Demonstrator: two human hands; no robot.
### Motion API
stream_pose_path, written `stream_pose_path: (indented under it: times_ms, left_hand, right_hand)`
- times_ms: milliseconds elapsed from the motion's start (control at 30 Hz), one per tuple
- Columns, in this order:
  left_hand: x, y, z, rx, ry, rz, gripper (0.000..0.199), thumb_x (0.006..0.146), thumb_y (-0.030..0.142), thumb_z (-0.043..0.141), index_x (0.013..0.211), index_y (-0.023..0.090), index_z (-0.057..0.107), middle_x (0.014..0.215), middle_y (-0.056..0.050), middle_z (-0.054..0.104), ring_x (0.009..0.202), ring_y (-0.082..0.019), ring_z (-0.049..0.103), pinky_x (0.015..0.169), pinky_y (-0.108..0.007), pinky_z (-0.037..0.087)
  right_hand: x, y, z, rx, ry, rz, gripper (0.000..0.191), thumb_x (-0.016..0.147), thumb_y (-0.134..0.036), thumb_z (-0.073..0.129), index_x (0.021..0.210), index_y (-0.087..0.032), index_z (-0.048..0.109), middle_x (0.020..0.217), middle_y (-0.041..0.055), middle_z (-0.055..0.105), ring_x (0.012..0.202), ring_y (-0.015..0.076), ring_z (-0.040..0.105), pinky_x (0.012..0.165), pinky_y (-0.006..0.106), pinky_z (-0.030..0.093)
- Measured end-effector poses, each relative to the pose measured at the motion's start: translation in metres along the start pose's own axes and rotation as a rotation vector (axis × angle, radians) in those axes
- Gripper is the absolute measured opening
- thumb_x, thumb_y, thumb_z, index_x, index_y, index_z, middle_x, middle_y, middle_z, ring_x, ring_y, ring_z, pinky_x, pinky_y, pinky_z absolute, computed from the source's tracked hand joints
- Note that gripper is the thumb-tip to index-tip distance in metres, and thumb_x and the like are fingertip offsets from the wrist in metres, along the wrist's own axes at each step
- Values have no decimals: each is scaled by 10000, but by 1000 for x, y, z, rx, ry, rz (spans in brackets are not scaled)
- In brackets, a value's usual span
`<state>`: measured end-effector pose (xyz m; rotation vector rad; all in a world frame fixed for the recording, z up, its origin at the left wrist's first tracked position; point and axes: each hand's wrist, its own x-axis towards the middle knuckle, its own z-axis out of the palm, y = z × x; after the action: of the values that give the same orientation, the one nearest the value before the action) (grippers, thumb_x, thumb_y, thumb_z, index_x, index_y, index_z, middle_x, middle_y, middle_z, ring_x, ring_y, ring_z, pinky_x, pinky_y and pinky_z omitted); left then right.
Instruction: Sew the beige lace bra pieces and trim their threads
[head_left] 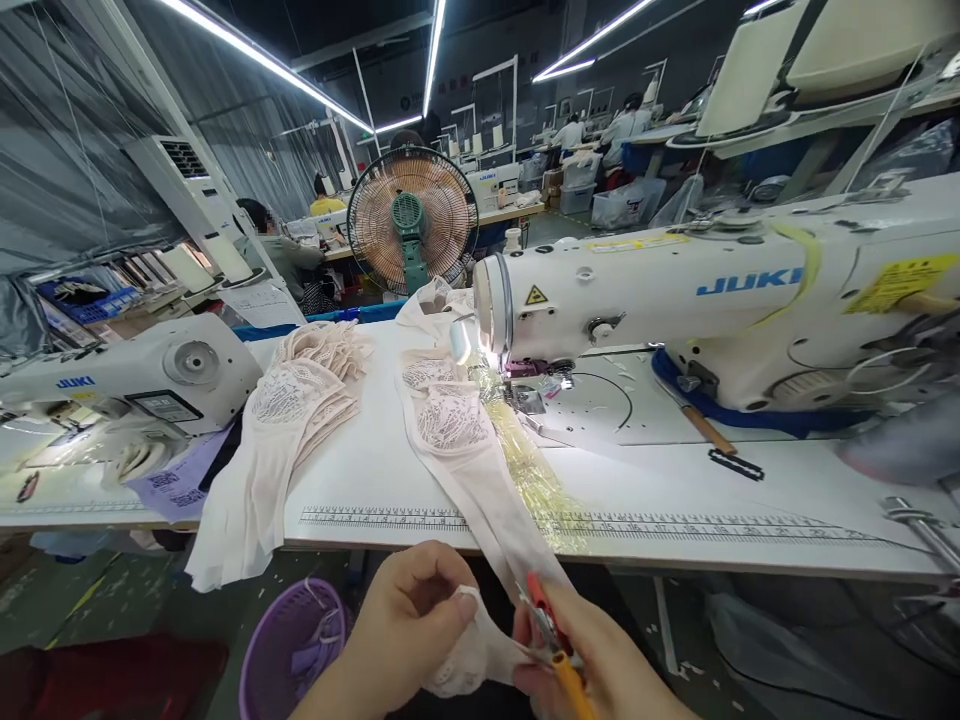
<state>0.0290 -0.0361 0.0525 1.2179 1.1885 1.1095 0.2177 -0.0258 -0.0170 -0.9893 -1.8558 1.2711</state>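
Observation:
My left hand (pixel 409 625) is closed on the edge of a cream lace bra piece (pixel 459 660), in front of the table's edge. My right hand (pixel 592 640) is closed around small scissors (pixel 544 620) with red and orange handles, and the cream fabric runs up to its fingers. Beyond the hands, a bra with lace cups (pixel 450 415) lies on the white table, its band hanging over the edge toward my right hand. A stack of similar bra pieces (pixel 292 400) rests to the left, partly draped over the edge.
A JUKI sewing machine (pixel 637 300) stands at the right, another (pixel 187 370) at the left. A wooden-handled tool (pixel 709 430) and a black blade (pixel 735 464) lie on the right. Below is a purple basket (pixel 259 650). A fan (pixel 409 220) and people are farther back.

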Motion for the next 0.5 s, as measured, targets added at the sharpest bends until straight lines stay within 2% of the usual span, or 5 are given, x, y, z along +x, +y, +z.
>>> stream_pose_path:
  times_ms: [100,200,333,500]
  left_hand:
    - [-10,-10,-9,-11,56,98,110,722,228,661,656,153,615,646,-13,566,594,-117,482,545,-202,369]
    - [-19,-18,-16,-19,87,139,67,734,201,658,684,160,642,675,-13,587,624,-120,503,570,-198,381]
    - [-28,-15,-20,-11,128,66,88,705,200,678,647,154,631,599,14,551,561,-98,463,533,-188,355]
    - [-35,-2,-16,-15,140,-52,97,651,211,689,638,143,621,567,29,514,525,-85,413,502,-192,315]
  right_hand:
    - [-2,3,16,25,21,49,173,680,-239,587,672,-218,415,641,-40,402,561,124,353,511,265,303]
    - [-5,-4,14,152,-87,175,201,694,-282,583,677,-219,392,651,-46,383,571,121,335,530,266,292]
    - [-10,-16,0,235,-198,302,244,660,-348,606,669,-215,401,638,-56,350,586,122,290,551,277,252]
    - [-16,-15,-9,212,-257,309,303,684,-457,604,703,-205,437,662,-39,385,622,143,334,575,287,250]
